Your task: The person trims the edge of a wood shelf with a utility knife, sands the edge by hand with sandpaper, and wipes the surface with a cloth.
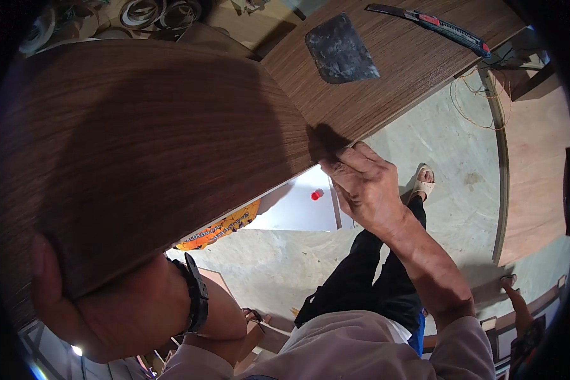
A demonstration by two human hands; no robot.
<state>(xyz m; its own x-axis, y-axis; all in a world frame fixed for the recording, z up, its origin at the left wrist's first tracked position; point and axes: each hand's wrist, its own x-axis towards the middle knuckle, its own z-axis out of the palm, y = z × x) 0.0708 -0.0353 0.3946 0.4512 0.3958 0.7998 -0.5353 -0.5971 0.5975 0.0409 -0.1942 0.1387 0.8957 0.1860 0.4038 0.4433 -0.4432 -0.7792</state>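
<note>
My left hand (101, 304) grips the near left edge of a dark wood-grain board (145, 126), its thumb on the face and its other fingers mostly hidden. A black strap is on that wrist. My right hand (367, 187) is closed at the board's lower edge, by the joint with a second wood-grain board (411, 76); its fingertips are partly in shadow and press on that edge. On the second board lie a dark, smudged flat scraper blade (339, 50) and a utility knife (430, 24) with a red slider.
Coils of edging strip (142, 12) lie behind the board. Below are a white panel (291, 212) with a red object (316, 194) and an orange printed bag (215, 228). A pale plywood panel (532, 177) stands right, above the concrete floor (462, 209). Another person's leg (519, 301) shows lower right.
</note>
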